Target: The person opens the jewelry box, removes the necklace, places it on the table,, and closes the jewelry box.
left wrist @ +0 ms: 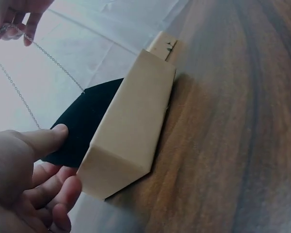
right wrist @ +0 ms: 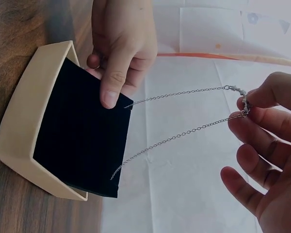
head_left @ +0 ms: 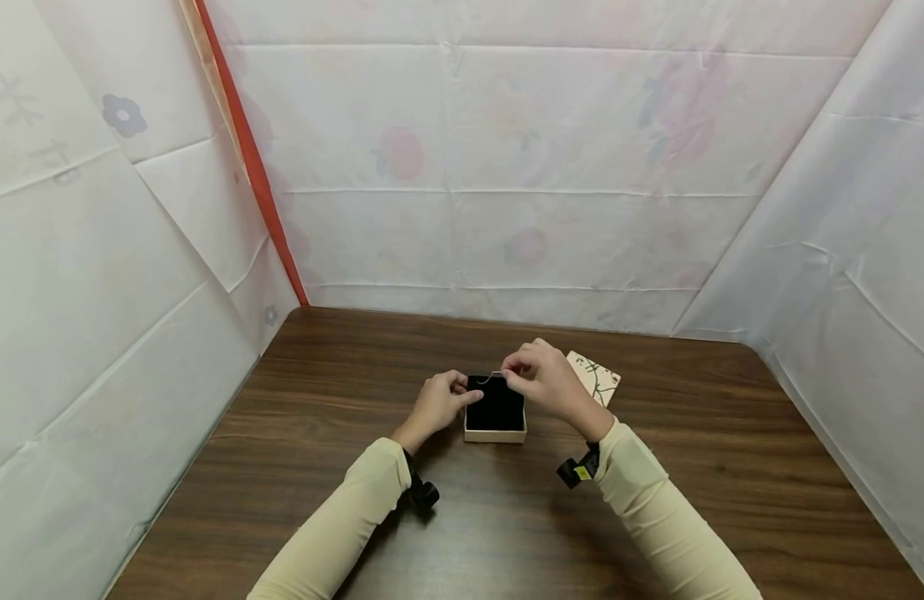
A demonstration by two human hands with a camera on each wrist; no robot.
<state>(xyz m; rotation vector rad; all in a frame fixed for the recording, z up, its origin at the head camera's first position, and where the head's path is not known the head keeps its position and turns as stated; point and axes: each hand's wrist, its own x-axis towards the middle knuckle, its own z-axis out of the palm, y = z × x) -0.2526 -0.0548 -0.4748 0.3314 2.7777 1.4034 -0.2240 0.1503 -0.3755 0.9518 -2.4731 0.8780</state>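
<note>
Right hand [head_left: 542, 375] has its thumb and index finger closed in a pinch on the beaded-looking middle bit of a thin silver-coloured metal chain [right wrist: 188, 133]. Its other fingers are loosely bent and fanned apart, not gripping anything as far as I can see. Both sides of the chain run pretty straight from that pinch down to the far edge of a flat black square pad [right wrist: 85, 131], meeting it near the two corners.

Left hand [head_left: 441, 400] has hold of that pad by its left side, towards the far end: thumb flat on the top face, fingers bent behind it, so the gap is basically just the pad's thickness. The pad sits tilted, poking partway out of a small tan cardboard box [head_left: 495, 436] on the dark brown wood-grain table [head_left: 694, 433].

To the right and a bit far of the box there's a cream card piece with a dark branch print [head_left: 595, 379], partly hidden by the right hand. White printed cloth [head_left: 506, 167] hangs at the far side.
</note>
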